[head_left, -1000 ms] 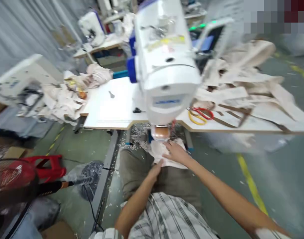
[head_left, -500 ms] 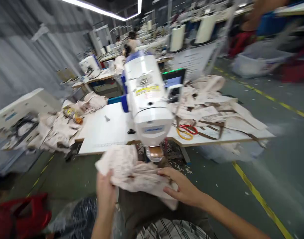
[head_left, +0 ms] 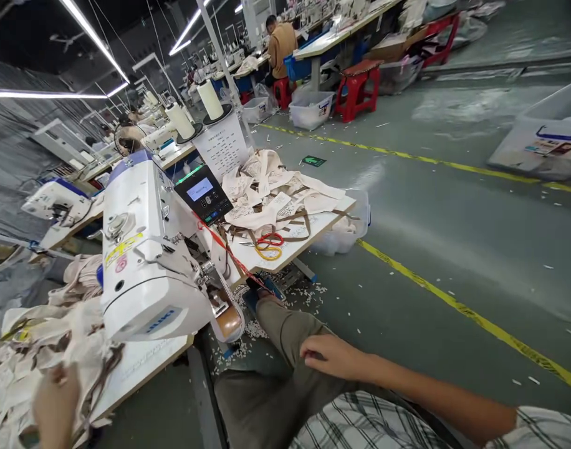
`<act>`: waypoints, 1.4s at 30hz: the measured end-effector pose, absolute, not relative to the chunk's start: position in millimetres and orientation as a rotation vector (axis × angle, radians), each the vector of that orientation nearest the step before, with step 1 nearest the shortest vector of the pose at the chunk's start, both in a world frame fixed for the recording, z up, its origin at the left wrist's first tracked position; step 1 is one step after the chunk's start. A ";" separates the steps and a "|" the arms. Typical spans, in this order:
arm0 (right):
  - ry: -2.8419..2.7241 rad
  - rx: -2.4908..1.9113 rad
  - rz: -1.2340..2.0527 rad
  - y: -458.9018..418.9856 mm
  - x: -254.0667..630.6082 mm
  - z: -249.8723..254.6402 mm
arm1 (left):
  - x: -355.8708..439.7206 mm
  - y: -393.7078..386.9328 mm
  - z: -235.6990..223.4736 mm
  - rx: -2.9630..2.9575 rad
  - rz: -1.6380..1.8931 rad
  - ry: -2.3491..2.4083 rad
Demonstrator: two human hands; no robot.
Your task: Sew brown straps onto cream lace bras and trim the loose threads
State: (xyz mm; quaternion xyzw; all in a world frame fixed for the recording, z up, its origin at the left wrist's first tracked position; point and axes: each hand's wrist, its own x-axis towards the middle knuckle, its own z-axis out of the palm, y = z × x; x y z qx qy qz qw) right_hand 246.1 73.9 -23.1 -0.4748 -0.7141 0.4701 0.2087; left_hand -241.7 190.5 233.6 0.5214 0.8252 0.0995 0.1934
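My left hand [head_left: 57,399] is at the lower left, smeared by motion, over a heap of cream printed fabric pieces [head_left: 21,365]. Whether its fingers grip any cloth cannot be made out. My right hand [head_left: 330,355] lies on my trouser leg, loosely curled, with a gap between thumb and fingers and nothing in it. Between and beyond my hands stands a white sewing machine [head_left: 145,262], its rounded arm end [head_left: 228,324] bare of cloth.
Right of the machine are a control screen [head_left: 204,194], red-and-yellow-handled scissors [head_left: 269,246] and more cream pieces [head_left: 285,196] with brown strips on the table [head_left: 285,255]. Thread cones [head_left: 211,100] stand behind. Plastic bins [head_left: 311,111], a red stool [head_left: 359,90] and a seated person are farther off.
The view has swung right. The cream garment that both hands held at the machine is no longer in front of me. My left hand moved to the left heap; my right hand dropped onto my leg.
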 end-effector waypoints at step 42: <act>-2.438 -1.175 0.577 29.3 177.9 -157.2 | -363.5 97.4 -64.7 -0.353 2.045 1.500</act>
